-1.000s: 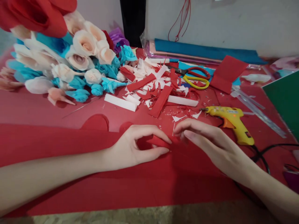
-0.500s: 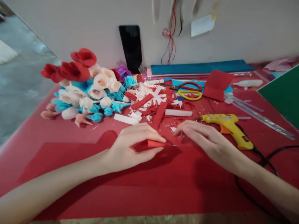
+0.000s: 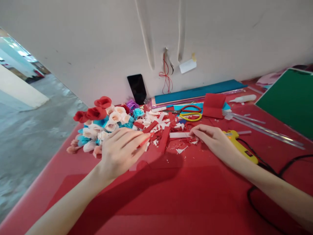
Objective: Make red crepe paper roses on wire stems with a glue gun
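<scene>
My left hand is raised a little above the red table and pinches a small rolled piece of red paper between its fingertips. My right hand lies further right, its fingers resting on the pile of red and white paper scraps; whether it grips a scrap I cannot tell. A yellow glue gun lies just behind the right wrist, partly hidden by it.
A heap of red, cream and blue paper roses sits at the left. Red and yellow scissors, a folded red sheet, blue paper rolls and clear glue sticks lie near the wall. A green board stands right. A black cord trails near the right forearm.
The view has tilted up and back. My left hand has lifted off the table with the red roll. My right hand has slid forward onto the scraps.
</scene>
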The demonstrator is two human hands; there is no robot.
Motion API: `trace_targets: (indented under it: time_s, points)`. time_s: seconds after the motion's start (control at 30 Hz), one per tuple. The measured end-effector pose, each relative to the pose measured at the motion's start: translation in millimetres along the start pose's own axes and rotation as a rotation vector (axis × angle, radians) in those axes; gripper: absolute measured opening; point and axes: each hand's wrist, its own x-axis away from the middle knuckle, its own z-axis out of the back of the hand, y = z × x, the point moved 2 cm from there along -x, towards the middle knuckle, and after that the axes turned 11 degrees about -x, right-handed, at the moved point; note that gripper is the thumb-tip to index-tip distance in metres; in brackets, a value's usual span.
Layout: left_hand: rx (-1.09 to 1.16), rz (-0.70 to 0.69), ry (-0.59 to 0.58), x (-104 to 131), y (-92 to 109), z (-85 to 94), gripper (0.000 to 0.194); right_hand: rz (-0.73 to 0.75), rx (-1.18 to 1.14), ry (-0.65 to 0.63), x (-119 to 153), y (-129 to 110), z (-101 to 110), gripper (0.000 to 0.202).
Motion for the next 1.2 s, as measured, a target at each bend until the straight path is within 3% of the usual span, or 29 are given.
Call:
trace_targets:
  time_s: [0.1,0.2,0.3,0.4,0.63,0.9,1.07,1.2]
  points:
    - [0.11,0.201,0.123,-10.3,3.4,0.9,0.026,0.019,-0.003,0.002,-1.5,4.2,0.4,0.025]
    - [0.276,0.414,0.126,-20.6,9.3,-0.5,0.018,0.033,-0.008,-0.01,-2.7,8.5,-0.6,0.024]
    - [0.641,0.618,0.11,-26.1,15.1,-7.2,0.013,0.049,-0.033,-0.022,0.7,5.5,-3.7,0.024]
    - [0.852,0.712,0.092,-27.3,23.3,-15.4,0.011,0.078,-0.075,-0.04,9.6,-5.4,-8.6,0.021]
    - [0.822,0.647,-0.062,-25.3,47.5,-23.3,0.013,0.13,-0.227,-0.103,30.9,-24.2,-16.9,0.013]
    - [0.839,0.59,-0.192,-23.6,56.1,-24.2,0.013,0.112,-0.376,-0.079,36.8,-27.2,-19.9,0.006]
    - [0.808,0.551,-0.205,-18.7,55.2,-26.8,0.011,0.156,-0.366,-0.048,38.3,-26.7,-15.1,0.016]
    - [0.816,0.422,-0.155,-19.5,53.3,-26.8,0.019,0.18,-0.393,-0.051,38.4,-24.7,-15.0,0.021]
